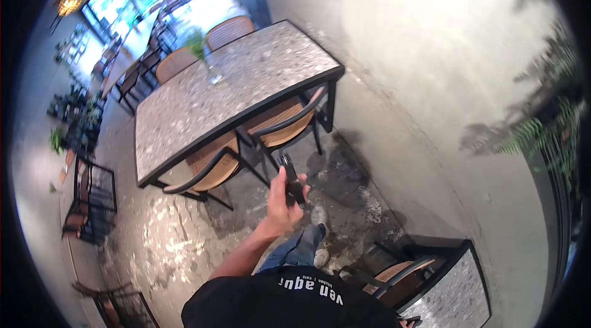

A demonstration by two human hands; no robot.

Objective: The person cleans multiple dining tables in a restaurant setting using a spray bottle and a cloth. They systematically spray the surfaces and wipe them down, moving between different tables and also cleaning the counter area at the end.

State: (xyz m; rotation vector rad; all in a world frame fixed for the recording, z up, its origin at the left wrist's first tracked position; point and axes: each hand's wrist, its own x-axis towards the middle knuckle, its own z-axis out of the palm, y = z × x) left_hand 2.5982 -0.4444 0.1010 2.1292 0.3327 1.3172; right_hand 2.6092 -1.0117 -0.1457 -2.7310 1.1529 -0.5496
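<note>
Raised in front of my body, my left hand (284,203) is closed around a small black handheld object (293,184) with a shiny upper end. What exactly it is, I cannot tell. Beyond it stand two chairs with woven seats and black curved backs, a nearer chair (214,172) and a farther chair (286,125). Both are tucked at a long speckled stone-topped table (231,83) with a black frame. Of my right hand (407,324) only some fingers show at the bottom edge, beside a dark thin thing (411,318) over a second speckled table (455,291); its grip is hidden.
A glass vase (214,76) with a green sprig stands on the long table. Another chair (392,277) is close on my right by the second table. A bare wall (415,74) runs along the right, with fern leaves (545,129). More chairs (94,198) line the left.
</note>
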